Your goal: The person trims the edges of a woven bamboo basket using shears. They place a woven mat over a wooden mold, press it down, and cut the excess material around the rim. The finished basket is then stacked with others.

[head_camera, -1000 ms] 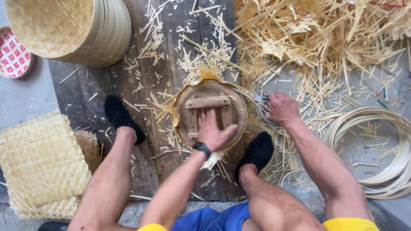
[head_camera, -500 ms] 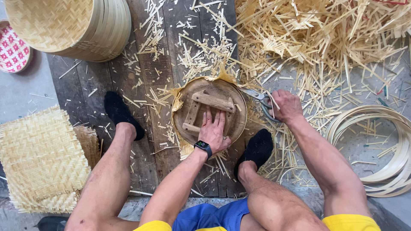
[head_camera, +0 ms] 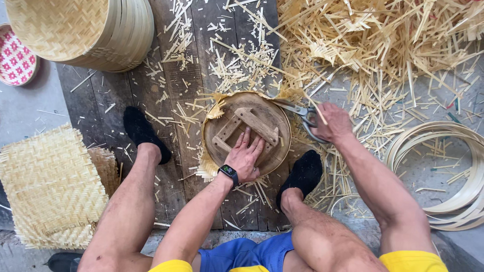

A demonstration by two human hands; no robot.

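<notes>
The floor here is a patch of dark, weathered wooden planks (head_camera: 166, 90) laid over grey concrete, and it is strewn with pale bamboo offcuts. A deep heap of bamboo strips (head_camera: 383, 45) fills the far right corner. At the far left edge of the planks stands a stack of woven bamboo trays (head_camera: 85, 30), with a red-and-white patterned dish (head_camera: 15, 58) just beside it on the concrete. A pile of flat woven mats (head_camera: 48, 189) lies at the near left, and coiled bamboo hoops (head_camera: 448, 171) rest at the right edge.

The person sits with black-socked feet on either side of a round wooden form (head_camera: 247, 132), which lies in the middle of the planks with woven bamboo sticking out from beneath its rim. The left hand (head_camera: 245, 156), a black watch on its wrist, lies flat on the near part of the form, fingers spread and pressing down. The right hand (head_camera: 333, 122) grips the handles of a pair of scissors (head_camera: 297, 112) at the form's right rim, fingers curled through the loops; the blades point left toward the weave's edge.

Compared with half a second ago, the form's crossed battens have turned further clockwise, the left hand sits a little lower on the disc, and the scissors have come closer against the rim.
</notes>
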